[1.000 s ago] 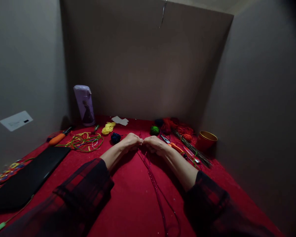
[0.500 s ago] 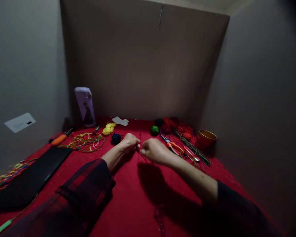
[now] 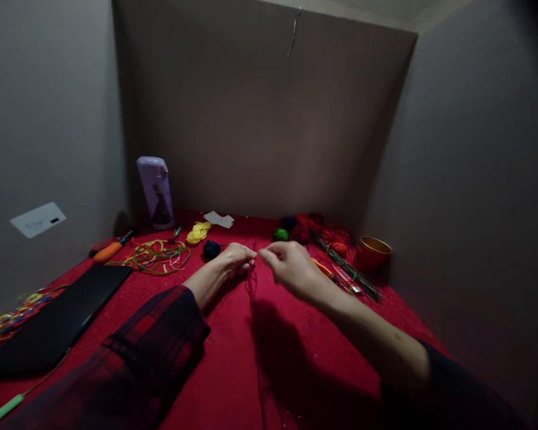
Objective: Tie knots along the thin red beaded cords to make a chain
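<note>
Purple cord at center, between both hands

Far left, we have a flat black slab (image 3: 58, 322), then tangled threads (image 3: 156, 257), a yellow skein (image 3: 198, 233) and a dark blue ball (image 3: 211, 249). Our left hand (image 3: 238, 258) is just past that, fingertips closed on the purple cord (image 3: 251, 286), which trails toward us over the red surface (image 3: 224, 358). Our right hand (image 3: 291, 266): fingertips bunched just beside the left's; can't tell if they grip a strand. Beyond it, green ball (image 3: 281, 234), stick bundle (image 3: 347, 266), red cup (image 3: 373, 257).
</note>
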`<action>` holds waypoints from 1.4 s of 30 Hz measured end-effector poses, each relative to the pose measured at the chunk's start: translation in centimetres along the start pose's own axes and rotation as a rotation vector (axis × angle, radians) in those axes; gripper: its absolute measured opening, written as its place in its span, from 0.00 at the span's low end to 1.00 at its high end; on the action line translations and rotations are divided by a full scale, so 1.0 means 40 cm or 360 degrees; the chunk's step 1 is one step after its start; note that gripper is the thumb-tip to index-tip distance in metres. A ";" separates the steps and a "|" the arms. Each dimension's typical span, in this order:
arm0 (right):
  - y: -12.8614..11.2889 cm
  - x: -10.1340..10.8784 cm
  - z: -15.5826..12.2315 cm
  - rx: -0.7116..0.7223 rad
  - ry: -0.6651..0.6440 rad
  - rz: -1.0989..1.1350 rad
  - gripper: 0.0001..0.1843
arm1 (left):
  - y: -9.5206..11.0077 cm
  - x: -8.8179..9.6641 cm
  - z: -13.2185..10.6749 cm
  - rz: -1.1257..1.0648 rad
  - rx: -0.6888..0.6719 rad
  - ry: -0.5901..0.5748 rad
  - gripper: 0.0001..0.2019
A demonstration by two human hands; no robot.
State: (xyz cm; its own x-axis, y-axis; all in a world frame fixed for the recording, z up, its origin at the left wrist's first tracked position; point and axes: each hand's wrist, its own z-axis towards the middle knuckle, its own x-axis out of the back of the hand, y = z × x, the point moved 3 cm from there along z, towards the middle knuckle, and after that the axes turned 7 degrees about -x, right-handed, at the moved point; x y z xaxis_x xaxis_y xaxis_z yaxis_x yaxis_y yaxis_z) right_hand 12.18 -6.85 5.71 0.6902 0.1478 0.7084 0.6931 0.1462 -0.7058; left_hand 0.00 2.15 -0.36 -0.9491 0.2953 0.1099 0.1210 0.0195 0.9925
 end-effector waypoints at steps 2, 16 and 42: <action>0.039 0.005 0.080 -0.0329 0.0131 0.0325 0.17 | -0.005 -0.003 0.007 0.0031 0.0019 -0.0022 0.08; 0.099 -0.085 0.130 -0.0650 -0.0092 0.0778 0.12 | 0.003 -0.014 -0.006 0.0164 0.0084 0.0015 0.14; 0.177 0.254 -0.162 -0.0641 -0.0818 -0.0176 0.11 | -0.005 -0.001 0.004 0.0146 0.0159 0.0052 0.13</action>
State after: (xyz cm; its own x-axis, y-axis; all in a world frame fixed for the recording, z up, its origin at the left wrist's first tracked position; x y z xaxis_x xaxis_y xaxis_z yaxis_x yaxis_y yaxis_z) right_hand 25.46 -10.67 7.92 0.4927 0.6154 0.6153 0.8466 -0.1753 -0.5025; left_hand 0.06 2.27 -0.56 -0.9414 0.2690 0.2036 0.2348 0.0892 0.9679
